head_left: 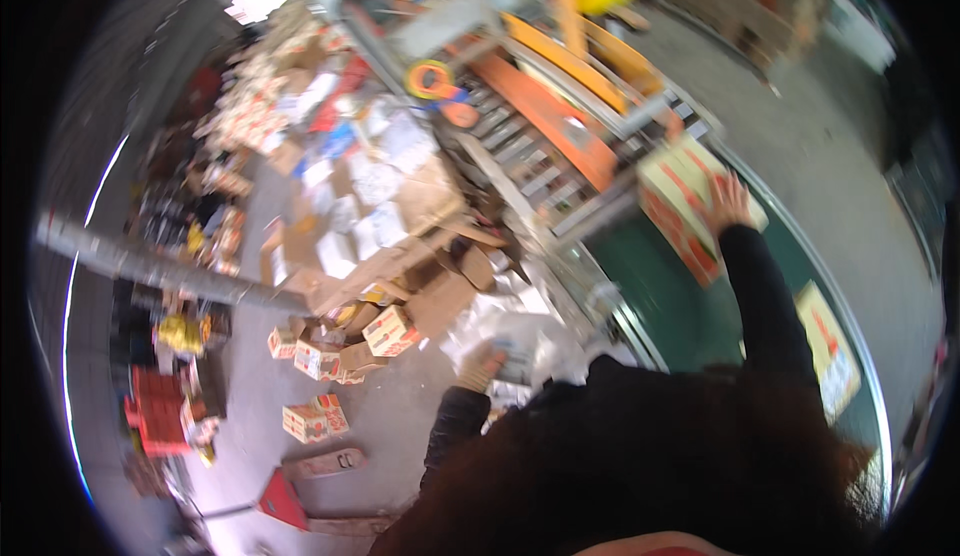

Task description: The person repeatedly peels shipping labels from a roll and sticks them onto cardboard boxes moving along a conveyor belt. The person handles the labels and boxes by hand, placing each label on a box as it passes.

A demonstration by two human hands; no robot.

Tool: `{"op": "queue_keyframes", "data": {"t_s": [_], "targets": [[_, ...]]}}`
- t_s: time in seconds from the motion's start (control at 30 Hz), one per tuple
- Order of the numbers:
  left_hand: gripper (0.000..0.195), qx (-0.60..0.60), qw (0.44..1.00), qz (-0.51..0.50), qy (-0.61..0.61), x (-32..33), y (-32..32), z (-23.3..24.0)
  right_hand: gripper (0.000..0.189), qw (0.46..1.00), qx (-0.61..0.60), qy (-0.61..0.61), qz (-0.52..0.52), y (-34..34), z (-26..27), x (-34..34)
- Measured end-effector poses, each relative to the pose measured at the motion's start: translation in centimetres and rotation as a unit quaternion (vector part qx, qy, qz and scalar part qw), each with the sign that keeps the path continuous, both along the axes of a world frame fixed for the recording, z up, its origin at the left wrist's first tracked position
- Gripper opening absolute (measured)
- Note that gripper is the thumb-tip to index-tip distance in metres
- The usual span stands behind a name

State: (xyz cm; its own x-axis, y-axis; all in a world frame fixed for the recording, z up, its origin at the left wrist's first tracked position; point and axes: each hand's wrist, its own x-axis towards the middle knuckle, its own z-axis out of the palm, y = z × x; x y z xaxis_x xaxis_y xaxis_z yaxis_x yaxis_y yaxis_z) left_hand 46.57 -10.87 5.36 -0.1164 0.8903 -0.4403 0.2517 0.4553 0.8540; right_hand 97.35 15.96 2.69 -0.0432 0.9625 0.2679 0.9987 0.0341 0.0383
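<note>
My right hand (726, 199) lies spread on the top of a pale yellow carton (667, 196) with red print. The carton sits on a green conveyor belt (690, 316), near the frame of a roller machine. My left hand (480, 367) is low on the other side, beside a heap of clear and white plastic bags (525, 346). Blur hides whether its fingers touch the plastic. Farther along the belt, close to my right sleeve, is another yellow carton (829, 353) with a whitish patch on it.
Orange guide rails (547, 120) and a yellow tape roll (429, 79) are at the roller machine. White packets (382, 151) cover a cardboard-topped pallet. Several printed cartons (319, 359) and a red pallet jack (283, 500) stand on the floor. A grey post (172, 267) crosses the left side.
</note>
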Motion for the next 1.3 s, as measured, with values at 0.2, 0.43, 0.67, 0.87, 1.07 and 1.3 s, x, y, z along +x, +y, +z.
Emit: {"op": "queue_keyframes", "data": {"t_s": [0.2,0.43,0.67,0.87,1.07,1.3], "targets": [[0.038,0.006,0.990,-0.124,-0.071,2.2,0.6,-0.6,0.061,0.752,-0.191,0.557,0.296,-12.6,-0.4,-17.0],[0.033,0.013,0.965,-0.177,-0.194,4.8,2.1,0.8,0.026,0.806,-0.153,0.364,0.441,-12.3,1.9,-24.9],[0.033,0.067,0.948,-0.113,-0.290,4.7,2.5,0.4,0.035,0.722,-0.271,0.503,0.389,-15.1,4.3,-25.3],[0.043,0.045,0.940,-0.158,-0.298,4.1,3.2,0.1,0.016,0.698,-0.354,0.568,0.254,-11.4,2.5,-20.5],[0.040,0.005,0.992,-0.084,-0.091,0.0,1.4,0.0,0.025,0.982,-0.039,-0.009,0.183,0.7,-0.8,2.4],[0.037,0.048,0.990,-0.003,-0.136,1.0,2.3,-2.4,0.032,0.968,0.078,0.220,-0.092,7.8,4.3,6.1]]}}
